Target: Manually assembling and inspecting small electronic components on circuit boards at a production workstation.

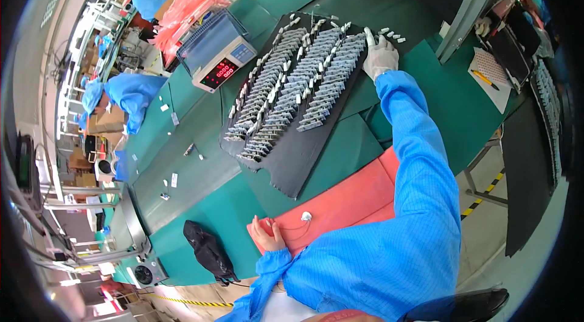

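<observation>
Right hand [379, 57] in a white glove, arm in a blue sleeve stretched out toward 12 o'clock, resting at the far right corner of the flat black rectangular foam sheet [292, 167]. Index finger extended, other fingers loosely curled, nothing visibly clamped; fingertip touching or just beside the last row of small grey-and-white rectangular parts [304, 75]. Cannot tell whether one part is pinched.

Parts laid out in several long diagonal rows across the black sheet, running from 1 o'clock down to 9 o'clock of the sheet. A few loose parts [392, 35] just past the fingertip at 1 o'clock.

Left hand [267, 234], bare, low and near the body, fingers folded together, pressed on the near left corner of the pink-red flat mat [353, 200]. Thin white wire with a small white round piece [306, 217] lying on the mat at 2 o'clock of that hand; whether the fingers hold the wire end, cannot tell.

Black crumpled bag [207, 249] at 9 o'clock of the left hand, on the green table cover [201, 164]. Grey bench scale with red digits [220, 51] at 10 o'clock of the sheet, pink plastic bag [188, 8] behind it. Other people in blue coats [131, 94] well apart at 9 o'clock. Notepad with yellow pen [486, 78] at 3 o'clock of the right hand.
</observation>
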`<state>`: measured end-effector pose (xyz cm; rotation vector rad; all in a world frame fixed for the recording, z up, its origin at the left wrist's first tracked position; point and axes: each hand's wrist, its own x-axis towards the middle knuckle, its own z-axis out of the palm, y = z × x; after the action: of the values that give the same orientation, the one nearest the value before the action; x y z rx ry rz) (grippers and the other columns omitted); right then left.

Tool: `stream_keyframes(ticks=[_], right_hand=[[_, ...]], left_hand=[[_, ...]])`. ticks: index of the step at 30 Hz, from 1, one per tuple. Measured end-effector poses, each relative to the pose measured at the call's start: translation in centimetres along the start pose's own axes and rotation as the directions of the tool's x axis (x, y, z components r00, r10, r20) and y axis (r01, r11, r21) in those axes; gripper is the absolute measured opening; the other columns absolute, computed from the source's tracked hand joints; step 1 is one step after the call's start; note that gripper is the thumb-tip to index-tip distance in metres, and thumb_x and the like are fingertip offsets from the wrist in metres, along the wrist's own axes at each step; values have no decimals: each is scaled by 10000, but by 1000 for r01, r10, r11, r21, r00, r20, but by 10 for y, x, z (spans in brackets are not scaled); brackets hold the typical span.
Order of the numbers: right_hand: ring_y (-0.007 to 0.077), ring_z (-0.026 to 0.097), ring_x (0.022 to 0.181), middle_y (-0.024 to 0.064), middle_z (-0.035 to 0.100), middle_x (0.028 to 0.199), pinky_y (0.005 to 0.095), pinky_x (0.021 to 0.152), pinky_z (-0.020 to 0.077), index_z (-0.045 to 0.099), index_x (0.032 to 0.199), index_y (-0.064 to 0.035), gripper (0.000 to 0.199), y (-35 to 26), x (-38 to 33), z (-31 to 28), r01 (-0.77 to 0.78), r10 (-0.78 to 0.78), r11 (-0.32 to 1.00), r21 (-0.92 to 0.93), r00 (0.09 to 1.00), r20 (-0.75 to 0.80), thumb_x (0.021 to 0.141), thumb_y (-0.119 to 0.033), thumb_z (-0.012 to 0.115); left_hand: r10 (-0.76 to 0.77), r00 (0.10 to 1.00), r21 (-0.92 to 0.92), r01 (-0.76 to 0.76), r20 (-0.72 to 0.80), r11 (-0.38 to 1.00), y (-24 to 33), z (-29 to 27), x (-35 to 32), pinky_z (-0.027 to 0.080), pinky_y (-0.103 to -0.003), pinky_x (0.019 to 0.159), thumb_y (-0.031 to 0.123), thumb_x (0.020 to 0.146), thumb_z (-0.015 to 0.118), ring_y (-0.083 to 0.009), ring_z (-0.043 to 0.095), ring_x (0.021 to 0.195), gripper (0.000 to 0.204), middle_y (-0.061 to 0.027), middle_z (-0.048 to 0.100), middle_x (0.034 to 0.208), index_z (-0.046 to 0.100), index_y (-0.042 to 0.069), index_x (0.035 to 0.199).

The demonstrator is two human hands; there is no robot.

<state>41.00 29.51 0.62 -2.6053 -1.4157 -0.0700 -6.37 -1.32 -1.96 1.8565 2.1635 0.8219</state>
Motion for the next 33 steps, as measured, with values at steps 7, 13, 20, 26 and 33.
stream_keyframes(ticks=[7, 13, 20, 26, 33], right_hand=[[280, 528, 1079, 98, 527, 1192, 410, 850, 463, 289, 1418, -349, 699, 17, 27, 21, 42, -45, 996, -84, 998, -40, 806, -166, 574], [272, 529, 1111, 97, 538, 1199, 399, 877, 472, 319, 1405, -324, 694, 29, 35, -6, 181, -173, 969, -169, 983, 59, 797, -433, 635], [284, 553, 1072, 113, 553, 1183, 382, 858, 475, 365, 1381, -283, 663, 50, 31, -31, 273, -259, 904, -331, 962, 86, 806, -510, 605], [290, 579, 1041, 129, 569, 1162, 393, 846, 489, 420, 1336, -250, 629, 81, 14, -66, 155, -145, 953, -261, 988, 60, 792, -495, 623], [323, 594, 933, 141, 594, 1048, 428, 781, 501, 454, 1309, -201, 683, 27, -82, -109, 448, -412, 894, 2, 824, -389, 728, -462, 702]], left_hand=[[7, 1000, 74, -9, 26, 997, -4, 4, 3, 318, -414, 1024, 124, 805, 629, -351, 440, 1177, 590, -212, 463, 1274, 394, -7, 1330], [20, 1000, 55, -19, -16, 998, -10, 5, 3, 308, -456, 1022, 167, 761, 682, -375, 430, 1166, 631, -208, 491, 1238, 419, -15, 1305], [27, 1000, 64, -27, -9, 998, -9, 4, 2, 302, -442, 1033, 181, 779, 659, -359, 445, 1172, 624, -195, 498, 1248, 409, 11, 1325], [81, 996, 68, -78, -46, 995, -10, 5, 2, 334, -445, 995, 190, 749, 688, -358, 471, 1125, 619, -196, 514, 1209, 450, -1, 1289], [121, 988, 75, -114, -92, 991, -21, 10, 0, 339, -444, 986, 242, 764, 681, -342, 477, 1124, 611, -180, 523, 1191, 461, 9, 1283]])
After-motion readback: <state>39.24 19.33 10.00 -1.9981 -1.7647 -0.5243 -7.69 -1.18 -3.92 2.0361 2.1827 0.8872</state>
